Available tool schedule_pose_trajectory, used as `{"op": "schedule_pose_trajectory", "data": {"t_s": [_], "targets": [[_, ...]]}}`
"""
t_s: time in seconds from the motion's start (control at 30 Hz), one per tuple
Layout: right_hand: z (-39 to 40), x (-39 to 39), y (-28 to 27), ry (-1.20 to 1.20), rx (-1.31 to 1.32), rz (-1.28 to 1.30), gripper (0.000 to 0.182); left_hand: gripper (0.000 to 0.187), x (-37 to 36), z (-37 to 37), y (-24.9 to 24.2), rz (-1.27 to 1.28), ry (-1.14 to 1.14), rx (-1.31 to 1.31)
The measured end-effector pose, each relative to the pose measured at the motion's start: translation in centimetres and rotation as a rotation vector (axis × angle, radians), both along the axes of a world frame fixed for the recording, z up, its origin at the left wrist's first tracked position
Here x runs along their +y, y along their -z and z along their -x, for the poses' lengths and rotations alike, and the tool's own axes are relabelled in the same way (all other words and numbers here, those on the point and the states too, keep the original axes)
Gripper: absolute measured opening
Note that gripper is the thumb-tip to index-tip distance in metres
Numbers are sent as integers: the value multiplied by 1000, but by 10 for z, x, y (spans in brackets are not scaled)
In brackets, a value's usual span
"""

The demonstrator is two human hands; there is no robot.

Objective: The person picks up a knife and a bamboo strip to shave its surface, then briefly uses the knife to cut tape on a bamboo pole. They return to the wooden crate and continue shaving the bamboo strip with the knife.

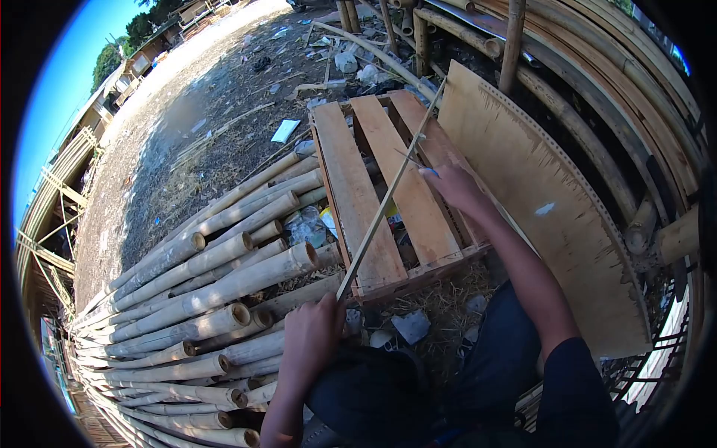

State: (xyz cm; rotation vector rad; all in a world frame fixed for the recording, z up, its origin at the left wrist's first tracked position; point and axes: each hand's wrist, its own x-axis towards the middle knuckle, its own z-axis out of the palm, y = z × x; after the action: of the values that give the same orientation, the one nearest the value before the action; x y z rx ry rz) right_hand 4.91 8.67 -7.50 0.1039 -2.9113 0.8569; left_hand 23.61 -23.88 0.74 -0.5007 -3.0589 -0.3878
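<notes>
A long thin bamboo strip (pixel 379 214) slants across a wooden slatted pallet (pixel 376 196). My left hand (pixel 312 334) is closed round the strip's lower end, just off the pallet's near left corner. Over the pallet's right side, my right hand (pixel 450 184) is closed on a small tool with a blue part at the fingers and a thin pointed blade (pixel 410 157). The blade lies close to the strip; whether they touch is hard to tell. The strip's upper end reaches the top corner of a plywood sheet (pixel 538 201).
Many bamboo poles (pixel 216 287) lie stacked at the left, cut ends toward me. More poles and planks (pixel 597 82) rest on a rack at the right. Litter and a white packet (pixel 285 131) lie on the ground. My knees are below the pallet.
</notes>
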Motion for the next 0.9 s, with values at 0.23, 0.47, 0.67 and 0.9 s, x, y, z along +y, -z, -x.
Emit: {"op": "schedule_pose_trajectory", "data": {"t_s": [0.23, 0.47, 0.67, 0.9], "targets": [[-53, -66, -35, -471, -159, -20, 53, 29, -11, 27, 7, -564, -213, -545], [1, -8, 0, -80, 14, -136, 50, 32, -17, 20, 16, -624, -236, -684], [-33, -40, -21, -390, -94, -129, 49, 23, -24, 22, 19, -894, -258, -841], [-11, -24, -15, -129, -30, -119, 49, 25, -23, 25, 17, -857, -269, -828]]}}
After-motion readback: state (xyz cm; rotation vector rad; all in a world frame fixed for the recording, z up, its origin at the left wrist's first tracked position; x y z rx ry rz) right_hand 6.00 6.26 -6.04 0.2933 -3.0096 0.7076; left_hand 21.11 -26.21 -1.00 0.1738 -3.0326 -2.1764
